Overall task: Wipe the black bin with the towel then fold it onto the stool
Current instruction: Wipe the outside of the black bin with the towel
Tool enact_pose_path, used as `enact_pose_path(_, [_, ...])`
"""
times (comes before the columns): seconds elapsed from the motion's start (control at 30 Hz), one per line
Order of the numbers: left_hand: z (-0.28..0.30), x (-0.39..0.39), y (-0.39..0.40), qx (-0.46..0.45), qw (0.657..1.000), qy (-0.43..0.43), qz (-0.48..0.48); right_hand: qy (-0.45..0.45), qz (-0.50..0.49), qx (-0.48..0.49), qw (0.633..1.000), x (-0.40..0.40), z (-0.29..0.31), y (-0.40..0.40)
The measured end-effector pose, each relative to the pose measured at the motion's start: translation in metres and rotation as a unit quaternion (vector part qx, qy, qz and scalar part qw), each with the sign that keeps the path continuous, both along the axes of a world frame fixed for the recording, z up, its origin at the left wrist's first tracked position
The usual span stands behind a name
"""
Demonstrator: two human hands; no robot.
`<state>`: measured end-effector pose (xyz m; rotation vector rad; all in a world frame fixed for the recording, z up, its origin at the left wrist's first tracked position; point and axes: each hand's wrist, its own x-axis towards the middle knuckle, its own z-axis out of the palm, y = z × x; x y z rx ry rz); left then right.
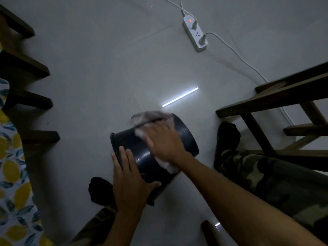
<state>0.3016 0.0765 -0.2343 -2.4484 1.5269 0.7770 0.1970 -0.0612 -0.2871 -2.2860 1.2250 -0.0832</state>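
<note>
A: Lying on its side on the pale floor (99,71): black bin (142,153), between two feet in dark socks, near the wooden stool (276,103) at right.

B: Held how?

A: Steadied by the left hand (131,181), laid flat against the bin's wall near its lower end, fingers spread, thumb out to the side. Pressing rather than clasping; nothing enclosed in the palm.

B: And the other?

A: Right hand (165,142) pressed palm-down on the upper curve of the bin, over the towel (150,118). Fingers extended, not curled into a fist. Towel pinned between palm and bin wall; pale cloth showing beyond the fingertips, bunched and blurred at the far end of the bin, and again below the wrist.

B: Surroundings?

A: Camouflage trouser legs (266,174) to either side of the bin. Stool standing at right, empty of cloth on the visible part, well apart from the towel. Dark wooden slats (26,71) at left edge, beside lemon-print fabric (12,171). White power strip (195,35) at top, red light lit, two plugs in, cables trailing off. Bright strip of reflected light (180,97) on the floor just beyond the bin.
</note>
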Motion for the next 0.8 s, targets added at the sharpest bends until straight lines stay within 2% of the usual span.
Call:
enact_pose_path(0.1, [0.001, 0.001, -0.005, 0.001, 1.0, -0.01, 0.006, 0.005, -0.161, 0.007, 0.987, -0.021, -0.002, -0.036])
enact_pose_path(0.23, [-0.002, -0.007, 0.003, -0.021, 0.999, -0.029, 0.003, -0.022, -0.329, 0.067, 0.942, -0.063, 0.002, -0.019])
enact_pose_path(0.4, [0.003, -0.025, 0.014, -0.082, 0.996, -0.028, 0.019, -0.07, -0.367, 0.1, 0.922, -0.094, 0.012, 0.037])
enact_pose_path(0.5, [0.019, -0.033, 0.004, -0.174, 0.979, -0.01, 0.105, -0.06, -0.384, 0.132, 0.912, -0.108, 0.012, 0.046])
enact_pose_path(0.57, [0.025, -0.022, -0.017, -0.181, 0.961, 0.033, 0.208, -0.033, -0.368, 0.132, 0.92, -0.116, 0.01, 0.051])
enact_pose_path(0.6, [0.021, -0.01, -0.03, -0.157, 0.941, 0.085, 0.286, -0.022, -0.374, 0.144, 0.916, -0.119, 0.011, 0.051])
enact_pose_path(0.63, [0.016, 0.003, -0.044, -0.124, 0.904, 0.152, 0.38, -0.024, -0.392, 0.167, 0.904, -0.121, 0.012, 0.051])
enact_pose_path(0.67, [0.012, 0.016, -0.057, -0.094, 0.851, 0.216, 0.47, -0.028, -0.413, 0.196, 0.889, -0.122, 0.014, 0.049])
enact_pose_path(0.7, [0.01, 0.027, -0.067, -0.069, 0.816, 0.258, 0.513, -0.033, -0.43, 0.218, 0.875, -0.122, 0.015, 0.047])
enact_pose_path(0.73, [0.01, 0.033, -0.075, -0.063, 0.811, 0.278, 0.511, -0.034, -0.434, 0.232, 0.87, -0.121, 0.018, 0.043])
enact_pose_path(0.8, [0.017, 0.031, -0.081, -0.1, 0.824, 0.281, 0.481, -0.039, -0.431, 0.242, 0.869, -0.118, 0.025, 0.036])
